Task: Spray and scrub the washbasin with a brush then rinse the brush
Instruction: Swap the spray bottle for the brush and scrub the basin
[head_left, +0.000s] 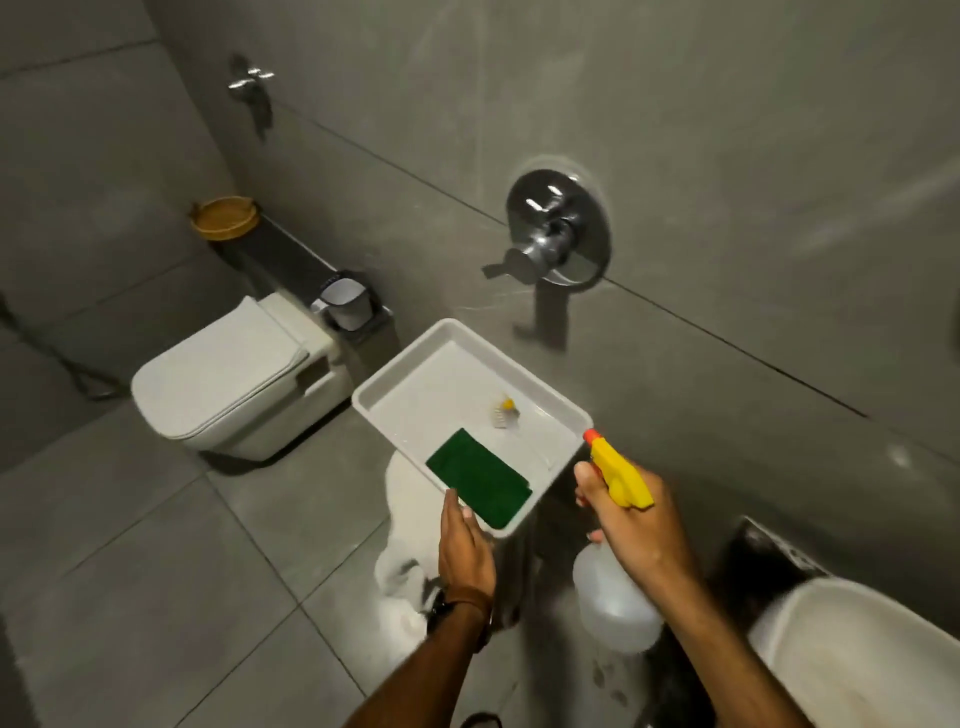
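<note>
right hand (631, 525) gripping spray bottle (615, 597) ready for washbasin (852, 654), left hand (465, 551) steadying tray (410, 382) edge, fingers narrow.

Toilet (223, 384), wall valve (558, 228) — grey tiles

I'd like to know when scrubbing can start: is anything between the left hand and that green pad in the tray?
Nothing visible. The left hand grips the near edge of the white rectangular plastic tray, and the flat green scrubbing pad lies uncovered just beyond its fingers.
</note>
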